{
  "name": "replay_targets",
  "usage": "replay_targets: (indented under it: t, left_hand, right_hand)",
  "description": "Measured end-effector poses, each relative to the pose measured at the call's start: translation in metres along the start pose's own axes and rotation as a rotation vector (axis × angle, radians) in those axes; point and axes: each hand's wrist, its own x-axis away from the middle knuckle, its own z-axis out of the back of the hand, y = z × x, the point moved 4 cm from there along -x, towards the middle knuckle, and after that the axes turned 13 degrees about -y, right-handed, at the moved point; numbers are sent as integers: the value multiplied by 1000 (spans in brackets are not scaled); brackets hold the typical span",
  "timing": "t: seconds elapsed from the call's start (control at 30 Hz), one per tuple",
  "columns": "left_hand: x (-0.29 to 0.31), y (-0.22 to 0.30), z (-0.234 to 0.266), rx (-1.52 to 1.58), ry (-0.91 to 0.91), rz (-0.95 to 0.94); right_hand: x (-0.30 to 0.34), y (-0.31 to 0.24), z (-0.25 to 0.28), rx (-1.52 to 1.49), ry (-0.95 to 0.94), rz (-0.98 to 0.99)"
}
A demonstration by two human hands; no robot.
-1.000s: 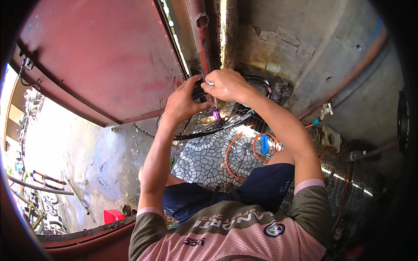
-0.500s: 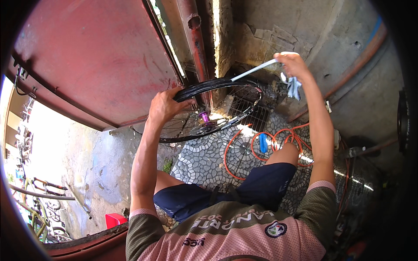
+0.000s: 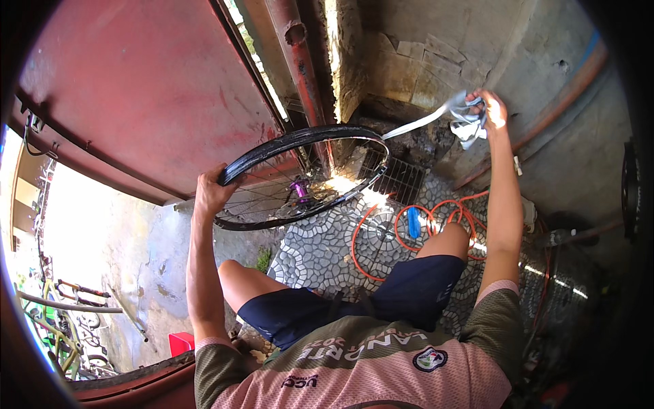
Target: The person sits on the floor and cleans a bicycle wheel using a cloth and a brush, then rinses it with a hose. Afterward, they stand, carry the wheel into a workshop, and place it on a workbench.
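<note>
My left hand (image 3: 215, 192) is closed on the left side of a bicycle wheel's black rim (image 3: 303, 138). The wheel tilts in front of me, with thin spokes and a purple hub (image 3: 300, 191). A pale, light grey strip (image 3: 419, 125) runs from the right end of the rim up to my right hand (image 3: 489, 110). That hand, raised to the right, has its fingers closed around the strip, and loose folds of it hang by the palm. How the strip is fixed to the rim is too small to tell.
An orange hose (image 3: 354, 245) lies coiled on the pebble-patterned floor near my knee, with a blue object (image 3: 413, 223) inside its loops. Behind the wheel are a drain grate (image 3: 398, 180) and a red pipe (image 3: 300, 65). A red metal panel (image 3: 150, 88) stands left; bicycles (image 3: 65, 334) are at lower left.
My left hand has moved left and down with the wheel. My right hand has gone right and slightly down, and the strip now leaves the rim farther right and hangs in a looser curve.
</note>
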Motion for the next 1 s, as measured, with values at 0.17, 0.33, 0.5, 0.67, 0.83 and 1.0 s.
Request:
replay_targets:
  t: [0.17, 0.33, 0.5, 0.67, 0.83, 1.0]
  left_hand:
    - [-3, -12, -8, 8, -14, -59]
    - [4, -8, -6, 21, 4, -31]
    - [5, -6, -8, 40, -4, -19]
    - [9, -4, -5, -1, -8, -3]
    - [10, -7, -2, 30, 12, -57]
    - [16, -25, 5, 123, 66, -22]
  right_hand:
    - [5, 10, -88, 944, -173, -38]
    - [61, 49, -181, 1094, -622, -349]
    - [75, 67, -207, 1194, -607, -153]
    - [84, 61, -243, 1293, -712, 59]
    - [101, 62, -261, 1105, -652, 446]
    - [112, 61, -266, 868, -564, 661]
